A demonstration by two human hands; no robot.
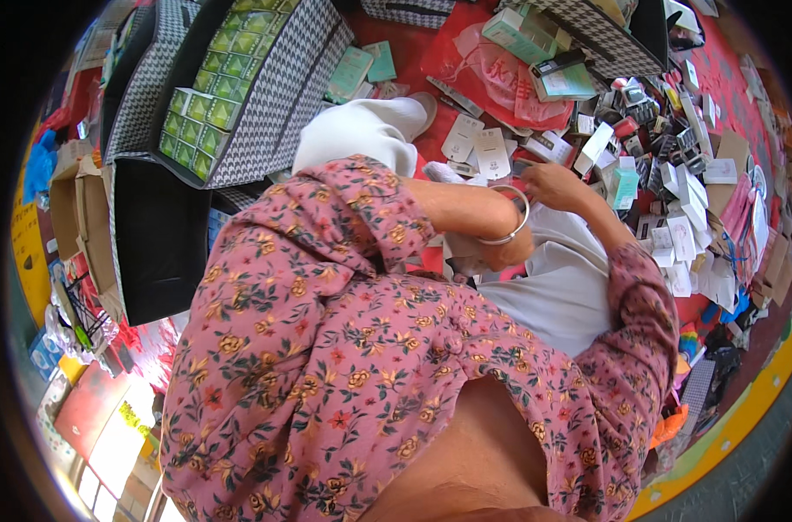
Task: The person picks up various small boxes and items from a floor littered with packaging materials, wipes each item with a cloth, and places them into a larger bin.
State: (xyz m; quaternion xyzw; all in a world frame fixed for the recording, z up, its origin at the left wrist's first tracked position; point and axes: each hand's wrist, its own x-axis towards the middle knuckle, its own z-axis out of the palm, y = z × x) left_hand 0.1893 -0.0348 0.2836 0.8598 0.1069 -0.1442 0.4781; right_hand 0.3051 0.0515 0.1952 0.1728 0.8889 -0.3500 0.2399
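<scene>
My left hand (505,252), below a pale bangle (519,228), is curled in over my lap. Its fingers are mostly turned away, and what they hold is hidden. Farther forward, my right hand (554,185) is closed with its fingers bent together, next to a small dark grey item (524,165) that I cannot make out. White printed cards (491,153) lie on the red floor just beyond the hands. A white box (548,146) rests close to my right fingertips. My light trousers (552,278) show under both forearms.
At the left stand houndstooth-patterned bins (283,78), one filled with green boxes (226,74). A brown carton (78,226) is beside them. Many small boxes (683,235) are heaped at the right. Mint-green boxes (565,83) and a red plastic bag (491,74) lie ahead.
</scene>
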